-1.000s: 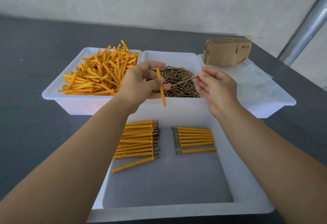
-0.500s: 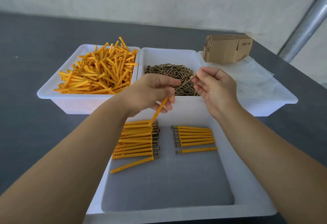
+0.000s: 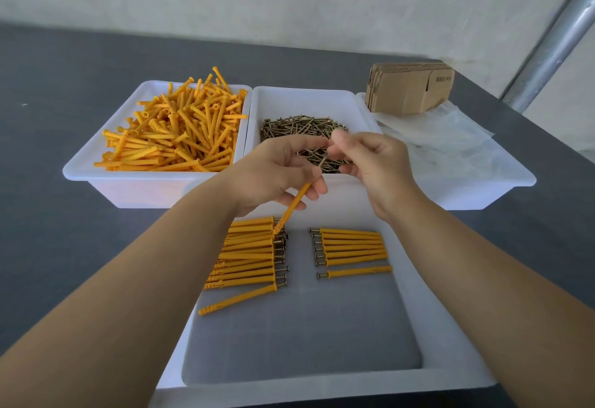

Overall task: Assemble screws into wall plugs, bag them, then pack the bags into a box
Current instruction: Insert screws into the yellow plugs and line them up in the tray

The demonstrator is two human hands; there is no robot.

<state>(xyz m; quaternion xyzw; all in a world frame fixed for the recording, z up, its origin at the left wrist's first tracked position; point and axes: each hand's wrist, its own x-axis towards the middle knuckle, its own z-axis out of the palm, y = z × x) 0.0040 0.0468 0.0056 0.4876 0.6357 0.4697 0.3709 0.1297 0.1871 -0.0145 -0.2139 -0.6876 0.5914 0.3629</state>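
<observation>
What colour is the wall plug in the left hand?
Orange-yellow wall plug, left hand; head view.

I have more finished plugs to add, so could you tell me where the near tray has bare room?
The white near tray is bare below both orange plug rows, and between them; its far end is crowded.

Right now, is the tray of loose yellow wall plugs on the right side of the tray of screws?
No, the tray of loose yellow wall plugs stands to the left of the tray of screws, their rims side by side.
</observation>
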